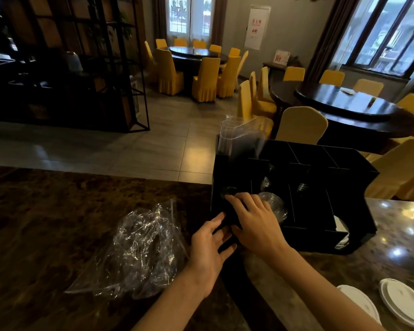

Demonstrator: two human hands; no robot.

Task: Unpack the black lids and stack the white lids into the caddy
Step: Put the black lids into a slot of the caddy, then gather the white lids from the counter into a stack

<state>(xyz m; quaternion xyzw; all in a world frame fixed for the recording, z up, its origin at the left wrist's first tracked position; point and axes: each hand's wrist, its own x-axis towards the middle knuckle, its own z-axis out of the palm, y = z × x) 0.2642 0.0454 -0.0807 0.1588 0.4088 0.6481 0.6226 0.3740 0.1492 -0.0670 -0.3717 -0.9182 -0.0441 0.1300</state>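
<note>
A black divided caddy [320,161] stands on the marble counter. At its front-left compartment both hands grip a dark stack of black lids [227,229], which is hard to tell from the dark caddy. My left hand [210,249] clasps the stack from the left, thumb on top. My right hand [256,220] lies over it from the right, fingers reaching into the compartment. Two white lids [402,299] lie on the counter at the lower right. More white lids [342,232] show in the caddy's front-right slot.
A crumpled clear plastic wrapper [139,249] lies on the counter left of my hands. Clear dome lids [274,204] sit in a middle slot, and a clear bag [237,137] sticks up from the back-left slot. Round tables and yellow-covered chairs fill the room beyond.
</note>
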